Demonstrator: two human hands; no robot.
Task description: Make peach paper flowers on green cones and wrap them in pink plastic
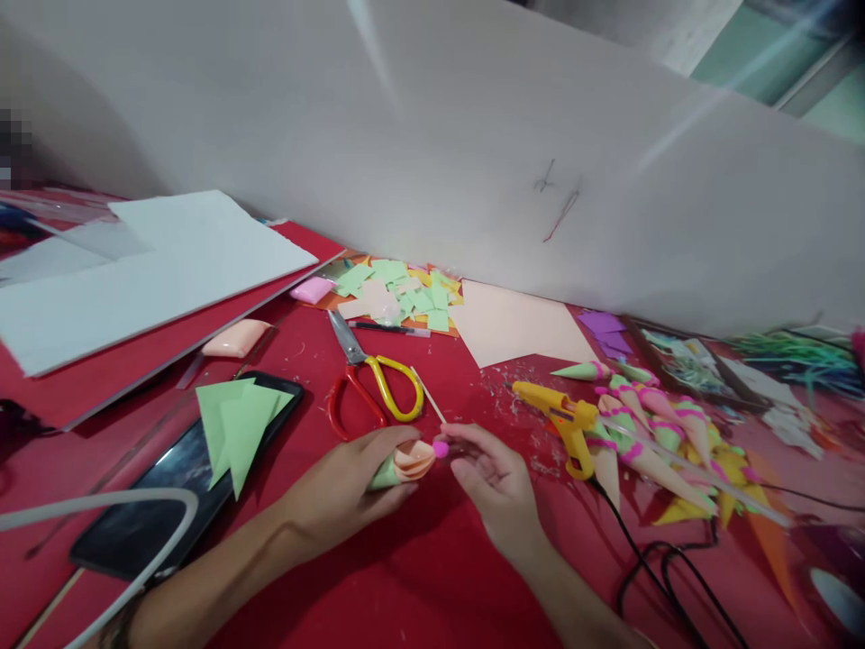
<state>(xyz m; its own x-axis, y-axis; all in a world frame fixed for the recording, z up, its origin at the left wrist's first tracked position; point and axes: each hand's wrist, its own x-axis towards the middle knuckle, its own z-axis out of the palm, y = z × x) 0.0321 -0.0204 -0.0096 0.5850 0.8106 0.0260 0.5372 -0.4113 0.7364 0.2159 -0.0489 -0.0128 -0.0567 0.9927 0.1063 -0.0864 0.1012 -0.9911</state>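
My left hand is wrapped round a small cone with a pale green outside and folded peach layers at its open end. That end faces right. At its rim sits a small bright pink ball, touched by the fingertips of my right hand, whose fingers are curled. A thin pale stick runs up and left from those fingertips; whether they grip it is hidden. Just beyond my left hand lie scissors with one red and one yellow handle, their blades a little apart.
A yellow glue gun with a black cord lies right, beside a pile of decorated cones. Green pieces rest on a phone at left. Behind are cut scraps, a peach sheet and white boards.
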